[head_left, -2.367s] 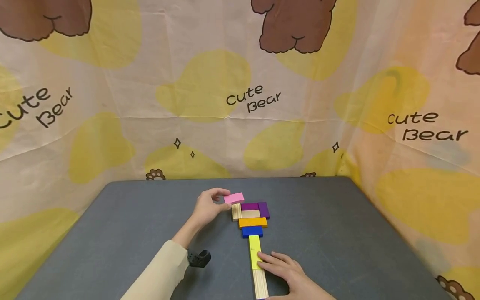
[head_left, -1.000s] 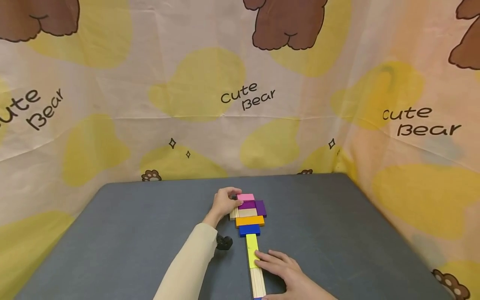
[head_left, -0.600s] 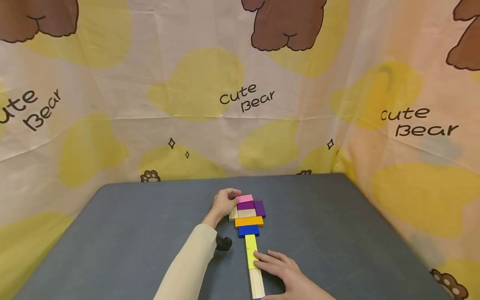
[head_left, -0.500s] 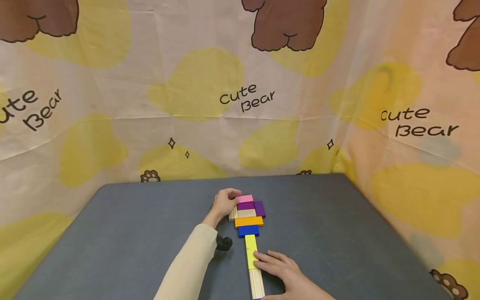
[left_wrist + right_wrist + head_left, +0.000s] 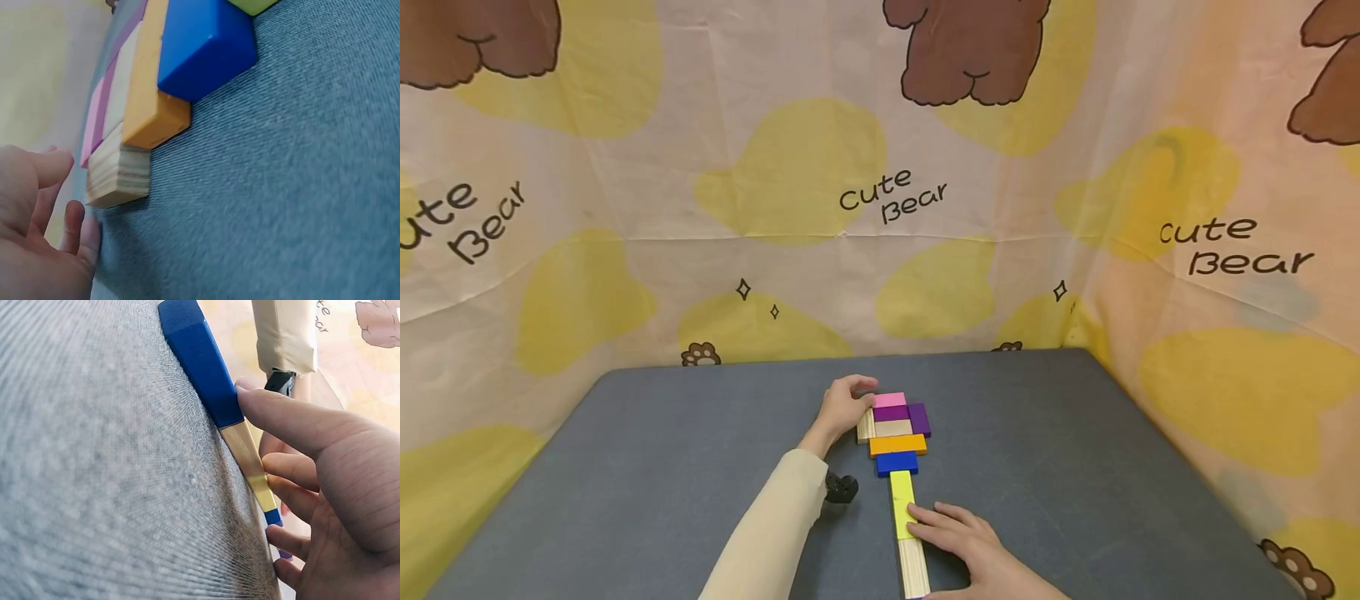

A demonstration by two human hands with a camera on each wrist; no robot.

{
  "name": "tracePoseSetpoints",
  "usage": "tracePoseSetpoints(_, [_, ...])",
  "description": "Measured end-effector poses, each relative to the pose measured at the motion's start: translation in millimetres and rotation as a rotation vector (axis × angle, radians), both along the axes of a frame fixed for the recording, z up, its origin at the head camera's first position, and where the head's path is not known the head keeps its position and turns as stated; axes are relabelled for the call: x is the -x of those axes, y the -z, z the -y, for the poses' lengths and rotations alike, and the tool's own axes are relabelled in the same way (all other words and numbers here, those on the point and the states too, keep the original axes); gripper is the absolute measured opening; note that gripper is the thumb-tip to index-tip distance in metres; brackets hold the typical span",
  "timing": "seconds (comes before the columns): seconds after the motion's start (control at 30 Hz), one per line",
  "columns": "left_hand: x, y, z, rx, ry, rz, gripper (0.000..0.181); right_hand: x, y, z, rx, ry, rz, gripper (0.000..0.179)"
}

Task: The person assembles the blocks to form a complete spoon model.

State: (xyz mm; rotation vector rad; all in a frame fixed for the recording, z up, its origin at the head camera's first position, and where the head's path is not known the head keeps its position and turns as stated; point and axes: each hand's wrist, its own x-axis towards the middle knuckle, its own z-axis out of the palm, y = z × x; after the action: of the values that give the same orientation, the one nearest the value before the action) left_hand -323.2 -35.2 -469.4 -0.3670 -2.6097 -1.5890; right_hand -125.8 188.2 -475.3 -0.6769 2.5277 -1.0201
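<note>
Beyond a purple block (image 5: 891, 413) lies a pink block (image 5: 890, 400), at the far end of a flat layout of wooden blocks. My left hand (image 5: 842, 407) is at its left end, thumb and fingers spread apart with nothing between them in the left wrist view. Nearer me come a plain wood block (image 5: 892, 428), an orange block (image 5: 898, 445) and a blue block (image 5: 897, 463). A stem of yellow block (image 5: 902, 504), wood block (image 5: 913, 568) and another blue block (image 5: 206, 369) runs toward me. My right hand (image 5: 973, 542) rests extended fingertips along the stem's right side.
An upright-set purple block (image 5: 919, 419) and a striped wood block (image 5: 866, 425) flank the layout's head. The dark grey table (image 5: 685, 483) ends at a printed bear curtain (image 5: 790, 183). A black wrist device (image 5: 841, 488) hangs under the left sleeve.
My left hand has carried the pink block rightward and set it against the purple one. Its fingers have since loosened and drawn slightly left. The right hand has stayed by the stem.
</note>
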Motion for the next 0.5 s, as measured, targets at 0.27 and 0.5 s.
tracePoseSetpoints(0.27, [-7.4,-12.6,8.5,0.026,-0.015,-0.071,0.026,-0.5,-1.7,1,-0.017,-0.006,-0.002,0.071])
tracePoseSetpoints(0.5, [-30.3,-21.8,25.3,0.171,-0.038,-0.202,0.027,-2.0,-1.7,1,-0.007,-0.006,-0.017,0.069])
